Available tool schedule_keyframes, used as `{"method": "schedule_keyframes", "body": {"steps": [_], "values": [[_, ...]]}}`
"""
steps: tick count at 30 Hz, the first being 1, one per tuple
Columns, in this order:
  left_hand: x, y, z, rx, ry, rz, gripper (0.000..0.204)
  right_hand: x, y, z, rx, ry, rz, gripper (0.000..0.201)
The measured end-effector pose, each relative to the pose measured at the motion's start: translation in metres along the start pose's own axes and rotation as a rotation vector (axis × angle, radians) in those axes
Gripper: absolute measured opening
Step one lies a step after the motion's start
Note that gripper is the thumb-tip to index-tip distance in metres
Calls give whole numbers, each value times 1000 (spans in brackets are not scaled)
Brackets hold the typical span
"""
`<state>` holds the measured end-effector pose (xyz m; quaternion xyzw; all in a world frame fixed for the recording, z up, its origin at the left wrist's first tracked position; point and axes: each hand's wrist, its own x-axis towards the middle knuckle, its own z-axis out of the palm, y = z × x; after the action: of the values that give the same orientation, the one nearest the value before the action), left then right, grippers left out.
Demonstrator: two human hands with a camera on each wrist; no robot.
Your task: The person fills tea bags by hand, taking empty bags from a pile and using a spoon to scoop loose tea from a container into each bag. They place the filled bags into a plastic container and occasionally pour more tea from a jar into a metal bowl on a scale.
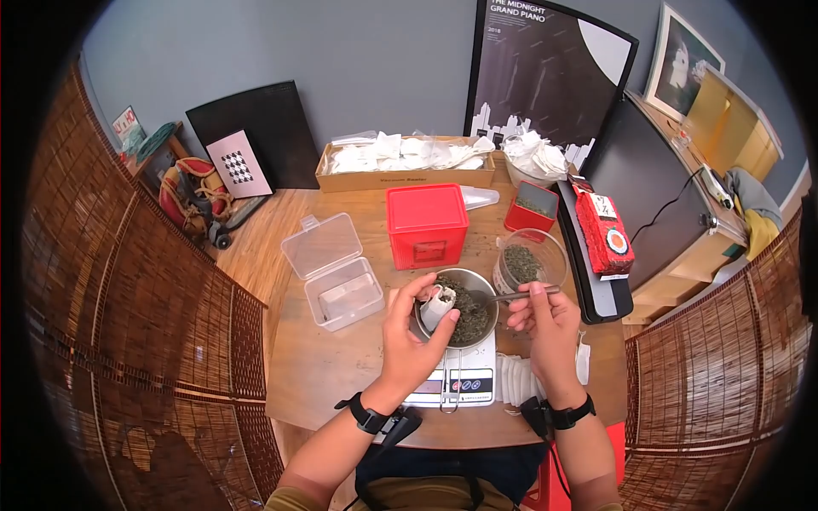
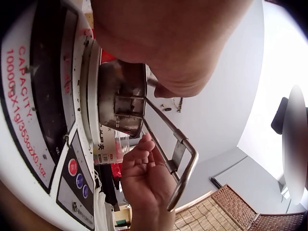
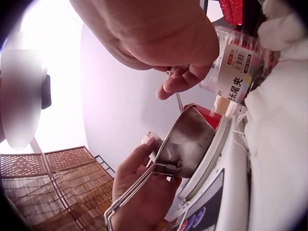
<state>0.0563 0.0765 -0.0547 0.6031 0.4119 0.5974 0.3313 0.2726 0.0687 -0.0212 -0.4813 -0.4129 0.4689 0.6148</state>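
My left hand (image 1: pixel 411 347) holds a small white pouch, a tea bag (image 1: pixel 437 312), upright over the left side of a steel pan (image 1: pixel 464 346). Dark bits show at the bag's mouth. Dried leaves (image 1: pixel 474 325) fill much of the pan. From the right, my right hand (image 1: pixel 554 341) pinches the handle of a metal spoon (image 1: pixel 509 296), which slants down toward the leaves. The pan sits on a white kitchen scale (image 1: pixel 479 393), its wire handle (image 2: pixel 175 156) pointing toward me. In the right wrist view, my left fingers lie close beside the pan.
White pouches (image 1: pixel 515 379) lie right of the scale. A clear jar (image 1: pixel 555 251) of leaves, an open red tin (image 1: pixel 545 219) and a red packet (image 1: pixel 605 230) stand at right. A lidded red tin (image 1: pixel 426 223), clear box (image 1: pixel 345 294) and carton (image 1: pixel 409 180) of white pouches stand behind and left.
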Motion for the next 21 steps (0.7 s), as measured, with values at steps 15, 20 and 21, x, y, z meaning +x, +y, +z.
{"method": "schedule_keyframes", "body": {"steps": [15,20,21], "values": [[0,5,2,-32,7,-25,63,1,-48,14,113,57,-117,32],[0,6,2,-10,16,-7,62,-2,-52,24,-39,-26,-149,30],[1,7,2,-26,18,-21,61,-3,-53,25,-40,-28,-149,30]]}}
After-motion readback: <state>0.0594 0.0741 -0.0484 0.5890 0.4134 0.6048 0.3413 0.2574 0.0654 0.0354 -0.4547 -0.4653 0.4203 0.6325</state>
